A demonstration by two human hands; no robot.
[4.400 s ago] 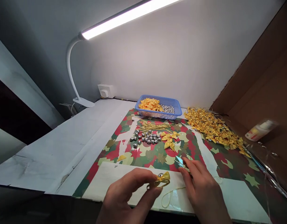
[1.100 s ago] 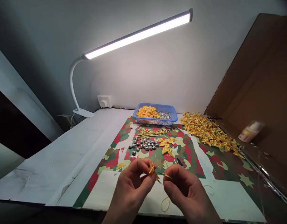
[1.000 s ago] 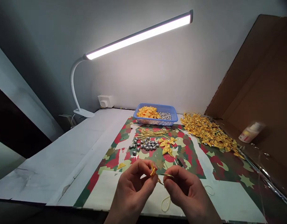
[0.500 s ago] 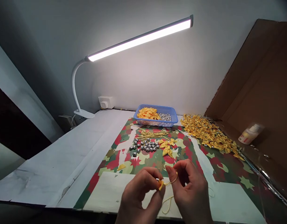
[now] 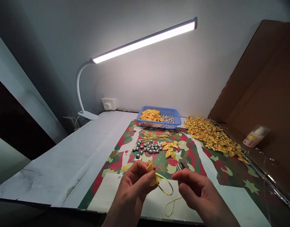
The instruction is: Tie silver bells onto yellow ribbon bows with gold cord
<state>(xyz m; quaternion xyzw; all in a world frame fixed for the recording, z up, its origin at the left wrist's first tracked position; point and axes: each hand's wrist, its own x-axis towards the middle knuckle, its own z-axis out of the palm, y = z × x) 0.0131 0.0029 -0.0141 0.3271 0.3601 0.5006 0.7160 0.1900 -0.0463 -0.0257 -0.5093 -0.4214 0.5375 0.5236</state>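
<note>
left hand point(image 5: 135, 184) pinches a yellow bow point(image 5: 150, 167) with a gold cord loop point(image 5: 167, 190) trailing from it; right hand point(image 5: 198, 193) hangs slack beside it.
this piece looks mid-assembly: bow and loop sit together between the left thumb and fingertips, above the near edge of the patterned mat point(image 5: 196, 157), and no bell shows on them. the right hand's fingers are loosely curled and grip nothing that can be seen, their tips just beside the loop's far end. a heap of finished bows point(image 5: 212, 137) at the right suggests much is done; silver bells point(image 5: 148, 147), loose bows point(image 5: 169, 148), a bundle of cords point(image 5: 156, 135), a spare loop point(image 5: 170, 206) and a part-filled blue basket point(image 5: 159, 125) suggest more remains.
</note>
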